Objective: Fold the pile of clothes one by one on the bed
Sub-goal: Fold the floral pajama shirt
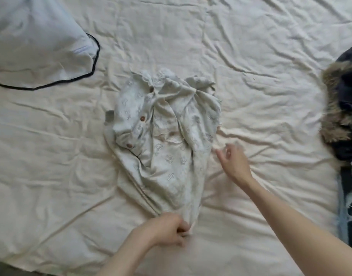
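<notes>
A pale grey-white printed shirt (pixel 163 140) with brown buttons lies crumpled in the middle of the cream bed sheet (pixel 250 56). It narrows to a bunched point near me. My left hand (pixel 169 229) grips that bunched lower end between curled fingers. My right hand (pixel 233 160) hovers just right of the shirt, fingers loosely spread and blurred, holding nothing.
A white pillow (pixel 37 40) with dark piping lies at the upper left. At the right edge sits a pile of clothes: a dark jacket with a fur-trimmed hood (pixel 342 108) above ripped blue jeans (pixel 348 206). The bed's near edge shows at the lower left.
</notes>
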